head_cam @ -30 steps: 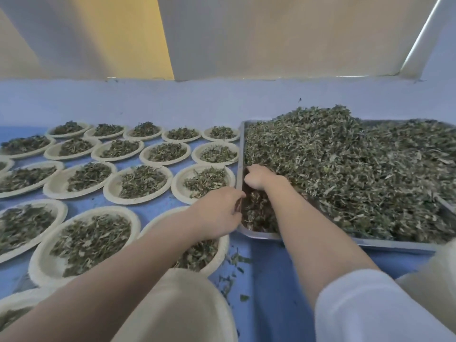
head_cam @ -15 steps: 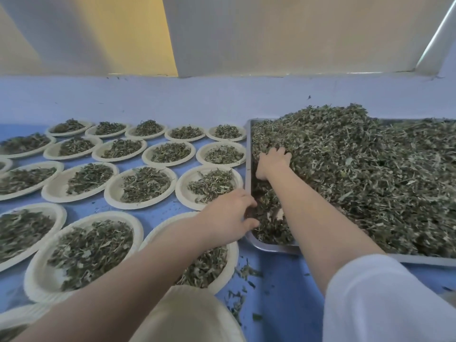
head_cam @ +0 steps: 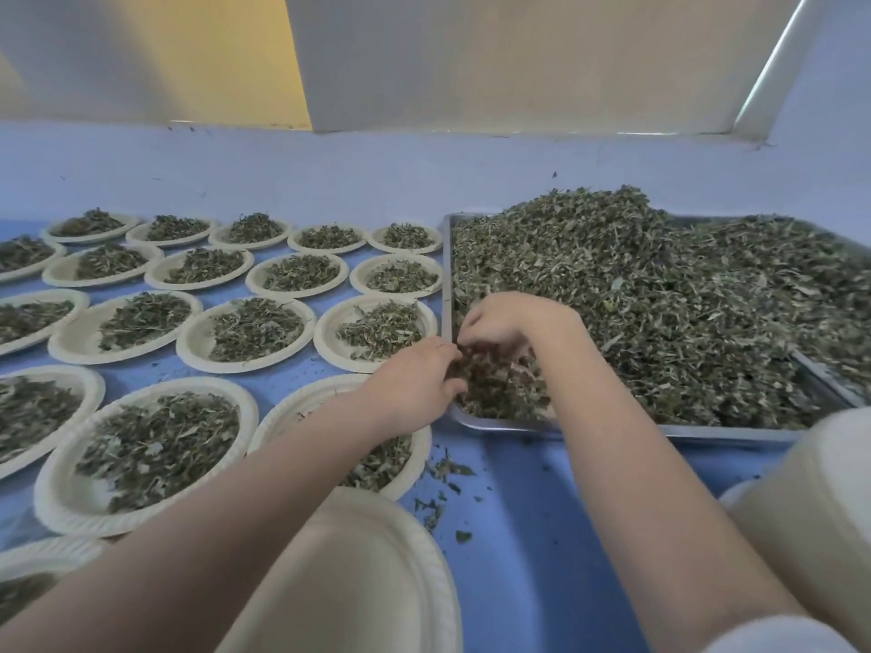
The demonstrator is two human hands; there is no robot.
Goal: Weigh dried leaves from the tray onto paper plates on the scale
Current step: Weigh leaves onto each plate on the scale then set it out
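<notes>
Both hands are working the near-left corner of the tray (head_cam: 476, 419), gathering leaves (head_cam: 636, 294). The left hand (head_cam: 414, 384) is reaching over the tray rim with fingers curled into the loose pile; the right hand (head_cam: 499, 322) is cupping down over the same clump, fingers bent round it. How much each is actually holding cannot be told, since the fingertips are buried. Likely failure from here: leaves spilling over the rim during the lift, because the clump is loose and the hands are only pinching it together (scattered bits are already lying on the blue tabletop (head_cam: 518, 534) beside the tray). The bulk of the leaves is lying heaped beyond and right of the hands. An empty plate (head_cam: 377, 582) is sitting near, under the left forearm; no scale is showing. Filled plates (head_cam: 151, 445) are covering the left side.
</notes>
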